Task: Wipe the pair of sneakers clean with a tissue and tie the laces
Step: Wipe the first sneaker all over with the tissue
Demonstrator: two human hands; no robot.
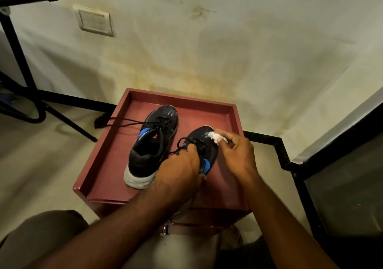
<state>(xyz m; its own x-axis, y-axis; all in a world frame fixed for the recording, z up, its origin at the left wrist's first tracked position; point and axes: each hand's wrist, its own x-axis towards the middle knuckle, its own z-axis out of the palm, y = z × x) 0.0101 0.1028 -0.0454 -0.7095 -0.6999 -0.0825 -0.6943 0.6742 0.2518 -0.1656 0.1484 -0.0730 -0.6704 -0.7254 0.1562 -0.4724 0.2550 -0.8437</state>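
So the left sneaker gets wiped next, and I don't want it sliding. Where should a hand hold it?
Grip the left sneaker at its heel collar from above, on the near side: the opening faces up, the heel points toward the person, and the loose laces trail off to the left, clear of that spot.

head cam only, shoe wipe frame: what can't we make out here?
- Right sneaker: heel and collar hidden by the left hand gripping it.
- Tissue: motion-blurred, mostly covered by the right hand pinching it; how dirty it is cannot be told.
- Toe contact: blur hides whether the tissue touches.
- Left sneaker: outer side faces away; lace end hangs over the tray rim, a dark blur.
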